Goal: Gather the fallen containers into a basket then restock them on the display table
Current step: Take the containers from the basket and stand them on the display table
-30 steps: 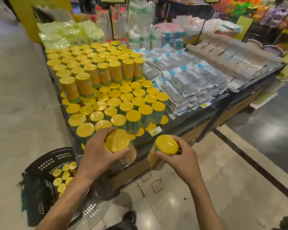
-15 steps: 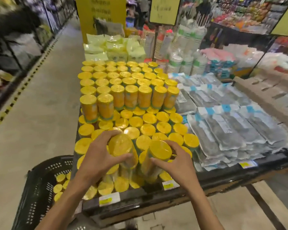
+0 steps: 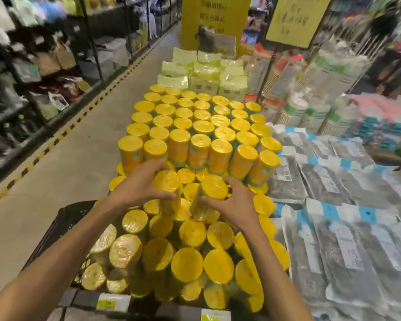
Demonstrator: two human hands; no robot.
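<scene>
Tall yellow-capped containers (image 3: pixel 220 156), glossy film wrap

Single head view, taken from a wide-angle camera worn on the person's head. It faced forward and down along the length of the display table (image 3: pixel 79 297), standing close over its near edge. Both forearms entered from the bottom corners, and the left hand (image 3: pixel 137 186) and right hand (image 3: pixel 236 205) met near frame centre among the yellow-lidded containers (image 3: pixel 221 149). The basket (image 3: pixel 63 218) showed only in part, low left beside the table. The aisle floor (image 3: pixel 67 158) receded to the upper left. Straight lines bowed toward the margins, where detail was blurred.
</scene>
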